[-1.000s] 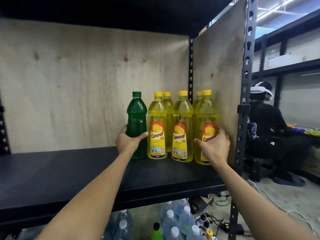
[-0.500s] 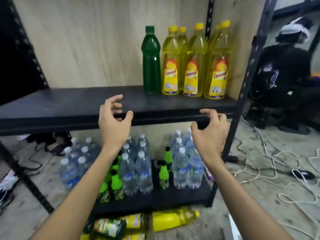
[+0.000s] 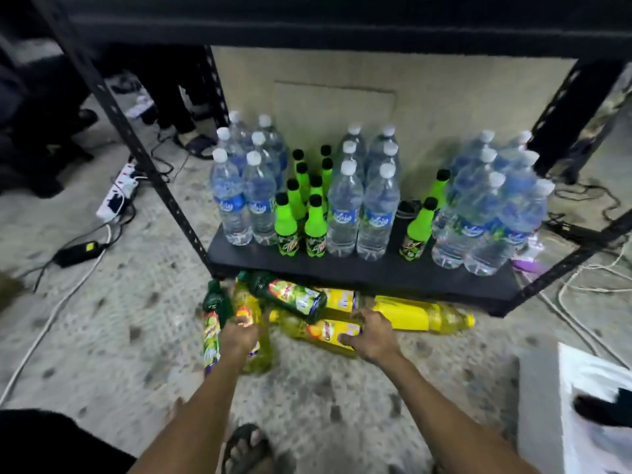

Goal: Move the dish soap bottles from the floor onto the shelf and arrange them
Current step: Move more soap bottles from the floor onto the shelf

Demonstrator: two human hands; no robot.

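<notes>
Several dish soap bottles lie in a heap on the floor in front of the low shelf board [image 3: 359, 272]. My left hand [image 3: 239, 336] closes around a yellow bottle [image 3: 247, 302] that points toward the shelf. Beside it to the left lies a dark green bottle [image 3: 212, 304]. Another dark green bottle [image 3: 287, 295] rests across the pile. My right hand [image 3: 371, 333] lies with fingers spread over the end of a second yellow bottle [image 3: 318, 331]. A larger yellow bottle [image 3: 420, 316] lies to the right. The upper shelf [image 3: 342, 32] crosses the top of the view.
Water bottles [image 3: 343, 206] and bright green soda bottles [image 3: 285, 220] fill the low board. A black shelf post [image 3: 136, 145] slants at the left. A power strip [image 3: 118, 193] and cables lie on the floor, a white box [image 3: 564, 405] at the right, my sandalled foot [image 3: 246, 446] below.
My view has dropped from the upper shelf to the floor. Both hands left the shelved bottles and came down onto the yellow bottles lying in front of the low board.
</notes>
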